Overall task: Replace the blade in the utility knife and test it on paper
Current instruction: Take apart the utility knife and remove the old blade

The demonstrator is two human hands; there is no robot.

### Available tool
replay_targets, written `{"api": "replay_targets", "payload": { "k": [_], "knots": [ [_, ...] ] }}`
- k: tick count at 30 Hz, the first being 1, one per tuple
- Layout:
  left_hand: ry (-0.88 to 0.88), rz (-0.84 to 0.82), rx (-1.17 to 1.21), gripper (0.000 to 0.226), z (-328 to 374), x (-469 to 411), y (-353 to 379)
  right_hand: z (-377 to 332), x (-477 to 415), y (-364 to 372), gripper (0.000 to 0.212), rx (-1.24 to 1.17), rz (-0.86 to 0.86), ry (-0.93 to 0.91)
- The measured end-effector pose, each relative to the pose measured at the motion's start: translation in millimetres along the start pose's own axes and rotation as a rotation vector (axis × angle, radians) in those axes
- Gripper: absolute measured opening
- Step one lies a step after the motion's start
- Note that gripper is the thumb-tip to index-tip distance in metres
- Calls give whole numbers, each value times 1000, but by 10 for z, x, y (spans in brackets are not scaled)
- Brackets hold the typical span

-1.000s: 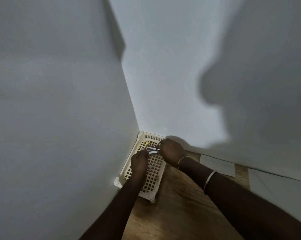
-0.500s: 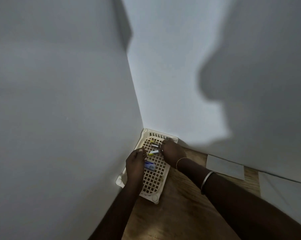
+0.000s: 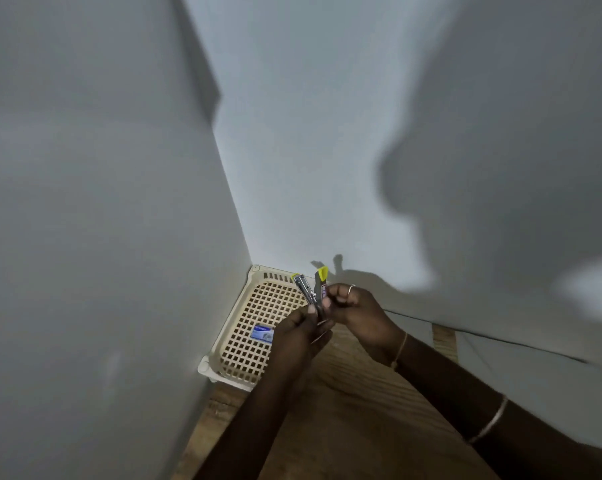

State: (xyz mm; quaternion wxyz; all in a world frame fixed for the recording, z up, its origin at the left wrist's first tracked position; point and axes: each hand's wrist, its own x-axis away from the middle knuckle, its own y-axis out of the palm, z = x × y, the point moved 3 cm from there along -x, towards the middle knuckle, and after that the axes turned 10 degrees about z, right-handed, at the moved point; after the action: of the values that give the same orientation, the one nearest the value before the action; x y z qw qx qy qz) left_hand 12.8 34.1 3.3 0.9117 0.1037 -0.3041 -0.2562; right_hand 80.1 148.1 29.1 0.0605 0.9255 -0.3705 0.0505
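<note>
Hands: two, both yours, raised above one cream lattice basket (image 3: 258,327) in the wall corner. Your left hand (image 3: 301,332) pinches the lower end of one metal knife slider (image 3: 305,291), yellow-tipped at the top. Your right hand (image 3: 356,311) has its fingers curled tight on one dark, yellow-capped piece (image 3: 322,282), possibly the knife casing. One blue-and-white packet (image 3: 262,333) lies in the basket. Two paper sheets (image 3: 531,367) rest on the wooden table (image 3: 344,410), right.

You face a corner where two plain pale walls (image 3: 310,133) meet above a wood-grain tabletop (image 3: 355,410), with a broad dark shadow (image 3: 517,168) cast across the right wall.
</note>
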Motion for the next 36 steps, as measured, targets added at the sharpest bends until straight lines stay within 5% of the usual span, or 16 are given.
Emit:
{"api": "replay_targets", "payload": {
  "k": [8,15,20,28,36],
  "knots": [
    [-67,-248,190,20,-67,653,620,-489,733,-648,13,-35,78,-142],
    [-178,-216,243,29,-21,951,945,-671,1143,-1133,22,88,129,-334],
    [-162,-149,230,7,-28,1075,1074,-1005,1018,-1422,23,153,151,-400],
    [-117,-157,219,14,-11,1219,1206,-1667,628,-1131,18,815,-99,-582],
    [-87,-147,153,25,65,1284,1169,-1681,628,-978,15,922,-182,-628]
  ]
}}
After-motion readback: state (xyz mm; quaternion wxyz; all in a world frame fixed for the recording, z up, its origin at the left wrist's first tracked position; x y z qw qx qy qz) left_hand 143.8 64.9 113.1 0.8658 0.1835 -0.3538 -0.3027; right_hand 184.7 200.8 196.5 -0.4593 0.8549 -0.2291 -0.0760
